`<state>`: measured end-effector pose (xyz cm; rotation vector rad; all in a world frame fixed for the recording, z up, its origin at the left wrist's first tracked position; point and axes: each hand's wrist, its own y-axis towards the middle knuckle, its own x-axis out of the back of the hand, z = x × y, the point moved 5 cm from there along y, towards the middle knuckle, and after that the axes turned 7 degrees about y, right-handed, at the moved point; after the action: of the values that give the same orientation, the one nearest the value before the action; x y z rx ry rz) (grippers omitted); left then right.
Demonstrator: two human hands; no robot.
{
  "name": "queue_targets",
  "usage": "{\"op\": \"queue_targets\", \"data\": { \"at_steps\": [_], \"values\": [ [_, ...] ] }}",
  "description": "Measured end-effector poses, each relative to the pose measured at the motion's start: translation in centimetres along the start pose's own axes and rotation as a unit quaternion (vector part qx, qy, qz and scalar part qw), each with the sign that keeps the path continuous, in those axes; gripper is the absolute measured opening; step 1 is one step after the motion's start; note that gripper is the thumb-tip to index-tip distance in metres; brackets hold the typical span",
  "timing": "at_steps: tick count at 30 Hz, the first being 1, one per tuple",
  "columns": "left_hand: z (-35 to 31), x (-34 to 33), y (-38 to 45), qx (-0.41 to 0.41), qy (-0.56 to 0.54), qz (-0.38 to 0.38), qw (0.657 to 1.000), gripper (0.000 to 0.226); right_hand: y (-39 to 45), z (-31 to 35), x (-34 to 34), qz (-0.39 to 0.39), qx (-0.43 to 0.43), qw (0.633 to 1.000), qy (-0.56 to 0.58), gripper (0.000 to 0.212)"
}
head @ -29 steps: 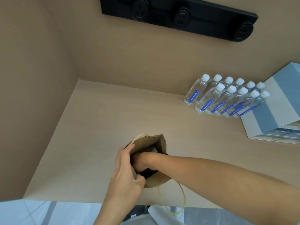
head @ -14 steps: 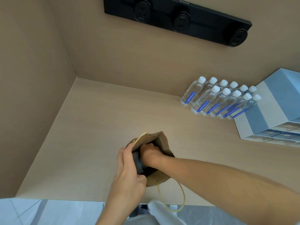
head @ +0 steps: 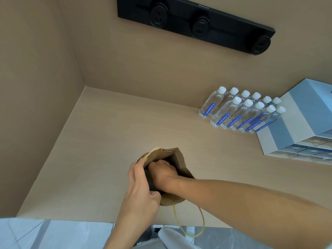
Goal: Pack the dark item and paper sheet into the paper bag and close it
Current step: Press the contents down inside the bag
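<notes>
A small brown paper bag (head: 181, 164) with yellow cord handles stands open near the front edge of the wooden desk (head: 111, 141). My left hand (head: 142, 191) pinches the bag's near rim and holds the mouth apart. My right hand (head: 161, 175) is sunk into the bag with its fingers curled over a dark item (head: 150, 180), of which only a sliver shows between my two hands. No paper sheet can be seen. One cord handle (head: 190, 223) hangs over the desk's edge.
Several clear water bottles (head: 239, 112) with white caps stand at the back right. Next to them sits a white and blue drawer box (head: 294, 123). A black socket strip (head: 197, 24) is mounted on the back wall. A side wall closes the left.
My right hand has come up a little inside the bag, so more of its back shows. The left hand keeps its hold on the rim. The view has shifted slightly.
</notes>
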<state>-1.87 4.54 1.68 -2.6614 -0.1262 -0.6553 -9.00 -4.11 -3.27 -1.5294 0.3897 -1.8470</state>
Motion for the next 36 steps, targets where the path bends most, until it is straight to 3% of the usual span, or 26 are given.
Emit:
{"op": "queue_targets", "data": {
  "at_steps": [5,6,9,12,15,18,22,28,32,36],
  "values": [
    [-0.1,0.2,0.1,-0.002,0.001,0.000,1.000,0.090,0.0,0.7,-1.2,0.101,0.016,0.995,0.014,0.003],
    [-0.1,0.2,0.1,-0.004,0.001,-0.001,1.000,0.090,-0.1,0.8,-1.2,0.119,0.025,0.993,-0.008,0.008],
    [-0.2,0.3,0.1,-0.010,0.011,0.000,1.000,0.090,-0.2,1.0,0.4,0.107,0.037,0.993,-0.033,0.003],
    [-0.1,0.2,0.4,-0.019,0.035,0.015,0.999,0.092,0.2,1.0,2.9,0.091,0.022,0.993,-0.078,0.020],
    [0.2,0.0,0.5,-0.030,0.023,0.023,0.999,0.098,0.4,0.7,3.7,0.174,-0.012,0.974,-0.143,0.021],
    [0.6,-0.1,0.6,-0.042,-0.003,0.019,0.999,0.101,0.0,0.2,2.7,0.282,-0.056,0.954,-0.084,0.038],
    [0.8,-0.4,0.7,-0.042,-0.024,0.011,0.999,0.109,-0.8,0.4,1.1,0.339,-0.060,0.939,-0.019,0.038],
    [0.9,-0.9,0.6,-0.027,-0.017,0.015,0.999,0.107,-1.3,1.0,0.2,0.315,0.004,0.946,-0.080,0.032],
    [0.6,-1.0,0.4,-0.025,-0.001,0.024,0.999,0.102,-1.5,1.7,0.9,0.249,0.103,0.933,-0.237,0.025],
    [0.1,-0.5,0.3,-0.015,0.023,0.025,0.999,0.104,-1.4,1.0,2.1,0.173,0.103,0.909,-0.365,0.025]
  ]
}}
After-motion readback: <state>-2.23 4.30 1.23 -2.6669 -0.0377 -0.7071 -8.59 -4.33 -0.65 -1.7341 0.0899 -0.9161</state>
